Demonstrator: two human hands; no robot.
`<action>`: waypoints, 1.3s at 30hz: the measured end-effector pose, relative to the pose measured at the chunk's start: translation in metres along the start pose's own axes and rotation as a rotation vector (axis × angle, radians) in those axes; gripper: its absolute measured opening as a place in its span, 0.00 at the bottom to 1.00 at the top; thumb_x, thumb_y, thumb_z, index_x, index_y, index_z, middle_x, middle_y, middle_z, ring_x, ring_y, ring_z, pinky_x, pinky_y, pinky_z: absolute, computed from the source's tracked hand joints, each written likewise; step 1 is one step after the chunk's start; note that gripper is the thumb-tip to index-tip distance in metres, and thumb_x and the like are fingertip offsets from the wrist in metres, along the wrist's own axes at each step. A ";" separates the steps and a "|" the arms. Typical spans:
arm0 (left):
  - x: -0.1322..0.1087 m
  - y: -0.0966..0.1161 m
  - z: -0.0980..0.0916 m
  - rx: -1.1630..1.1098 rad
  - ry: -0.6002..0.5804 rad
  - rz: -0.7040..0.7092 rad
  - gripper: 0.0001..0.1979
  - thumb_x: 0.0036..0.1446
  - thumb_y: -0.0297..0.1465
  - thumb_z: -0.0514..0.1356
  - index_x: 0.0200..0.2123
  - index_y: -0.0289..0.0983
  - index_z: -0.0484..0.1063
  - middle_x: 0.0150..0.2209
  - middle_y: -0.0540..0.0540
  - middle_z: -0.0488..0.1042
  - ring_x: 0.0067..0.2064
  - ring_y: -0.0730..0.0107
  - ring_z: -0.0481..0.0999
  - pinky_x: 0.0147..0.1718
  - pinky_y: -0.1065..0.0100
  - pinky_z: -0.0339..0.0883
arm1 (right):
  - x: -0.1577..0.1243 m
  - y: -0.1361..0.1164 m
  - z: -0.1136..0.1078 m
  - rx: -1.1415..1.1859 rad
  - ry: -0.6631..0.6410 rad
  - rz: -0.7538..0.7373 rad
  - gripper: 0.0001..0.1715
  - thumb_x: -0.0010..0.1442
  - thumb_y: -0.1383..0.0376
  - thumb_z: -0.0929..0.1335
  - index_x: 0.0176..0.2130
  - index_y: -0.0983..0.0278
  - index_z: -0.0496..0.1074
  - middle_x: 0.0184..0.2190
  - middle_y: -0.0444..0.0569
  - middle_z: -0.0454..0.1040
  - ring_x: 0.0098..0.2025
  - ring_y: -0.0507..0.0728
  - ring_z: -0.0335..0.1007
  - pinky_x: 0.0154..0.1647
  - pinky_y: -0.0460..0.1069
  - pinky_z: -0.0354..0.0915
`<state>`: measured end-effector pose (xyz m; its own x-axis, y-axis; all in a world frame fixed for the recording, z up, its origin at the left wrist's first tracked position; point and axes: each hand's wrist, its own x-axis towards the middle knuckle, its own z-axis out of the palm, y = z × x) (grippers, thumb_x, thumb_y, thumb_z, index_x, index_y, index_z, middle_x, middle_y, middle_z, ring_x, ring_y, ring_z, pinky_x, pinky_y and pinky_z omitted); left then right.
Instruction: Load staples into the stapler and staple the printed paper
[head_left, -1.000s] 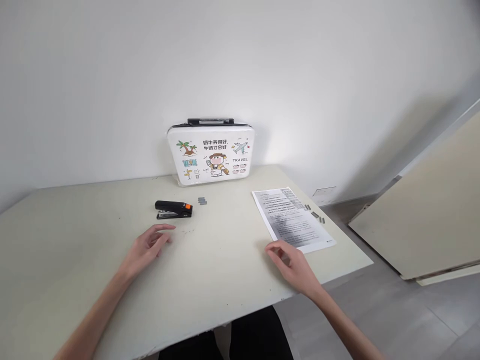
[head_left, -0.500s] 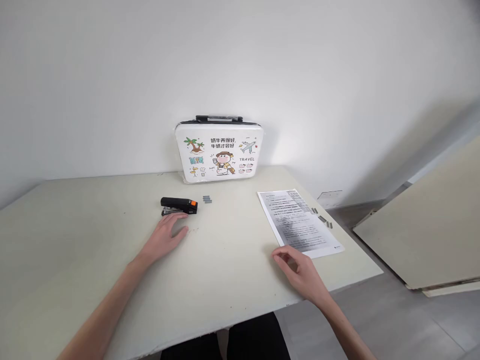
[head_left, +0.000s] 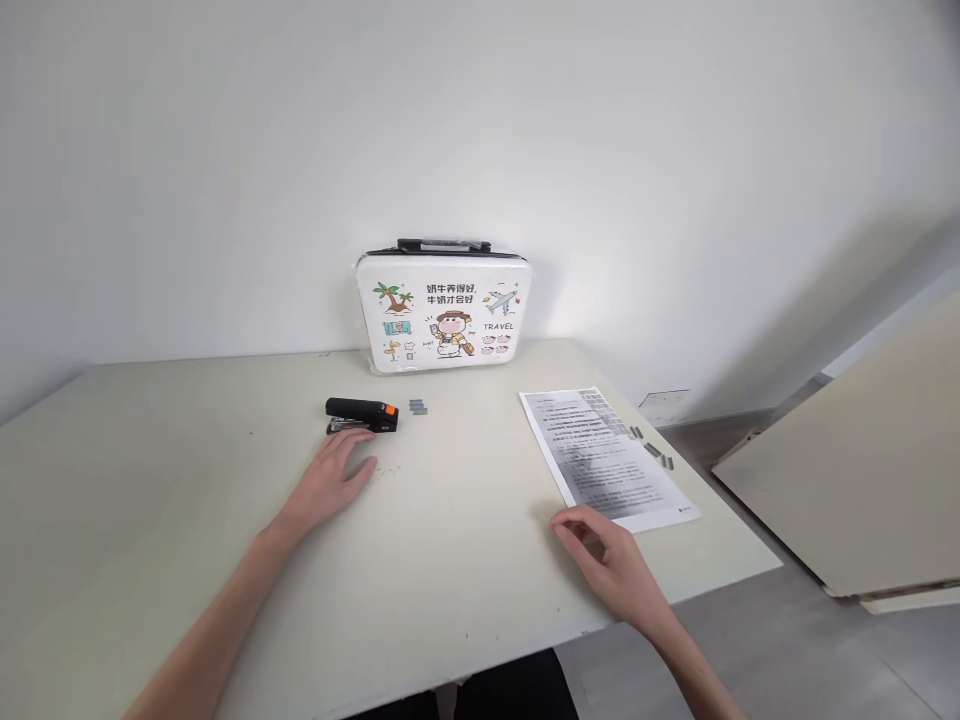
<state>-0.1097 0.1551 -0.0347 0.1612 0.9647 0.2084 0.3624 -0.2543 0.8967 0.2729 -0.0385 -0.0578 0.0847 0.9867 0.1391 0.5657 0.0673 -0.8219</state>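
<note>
My left hand (head_left: 334, 478) lies on the table with its fingers outstretched and thumb apart, holding nothing. Its fingertips are at the near edge of a black stapler (head_left: 361, 414) with an orange patch, whether touching I cannot tell. Several grey strips of staples (head_left: 418, 407) lie just right of the stapler. My right hand (head_left: 604, 560) rests near the front edge, fingers curled in and thumb tip brought to the index finger; nothing shows between them. It sits by the lower left corner of a printed sheet (head_left: 600, 455). More staple strips (head_left: 652, 449) lie along the sheet's right side.
A white case (head_left: 446, 310) with cartoon prints and a black handle stands against the wall at the back of the pale table (head_left: 450, 560). Beyond the table's right edge, a large pale panel (head_left: 855, 470) stands near the grey floor.
The whole view has shifted slightly, so everything appears a little lower and further right. Both hands hold the same pose, and no object has moved on the table.
</note>
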 end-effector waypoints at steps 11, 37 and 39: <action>-0.002 -0.020 -0.006 0.529 -0.150 0.223 0.21 0.67 0.45 0.56 0.57 0.43 0.74 0.64 0.44 0.74 0.67 0.48 0.68 0.70 0.45 0.54 | -0.001 -0.001 0.012 0.016 0.105 0.003 0.26 0.70 0.43 0.63 0.40 0.58 0.78 0.37 0.52 0.81 0.36 0.59 0.75 0.30 0.49 0.68; -0.011 -0.018 -0.005 0.718 -0.110 0.312 0.21 0.71 0.42 0.50 0.58 0.42 0.74 0.64 0.44 0.74 0.65 0.51 0.73 0.67 0.47 0.64 | 0.014 0.089 -0.040 -0.700 0.073 -0.039 0.36 0.77 0.46 0.54 0.75 0.56 0.58 0.77 0.45 0.52 0.78 0.66 0.47 0.75 0.67 0.57; -0.012 -0.018 -0.004 0.719 -0.106 0.312 0.21 0.71 0.43 0.50 0.58 0.42 0.74 0.64 0.44 0.74 0.65 0.51 0.73 0.67 0.47 0.64 | 0.006 0.082 -0.033 -0.729 0.079 -0.060 0.36 0.77 0.46 0.55 0.74 0.56 0.59 0.76 0.45 0.53 0.77 0.66 0.48 0.74 0.66 0.59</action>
<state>-0.1221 0.1489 -0.0520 0.4268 0.8389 0.3376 0.7845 -0.5292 0.3233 0.3471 -0.0316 -0.1063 0.0797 0.9689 0.2341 0.9706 -0.0219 -0.2395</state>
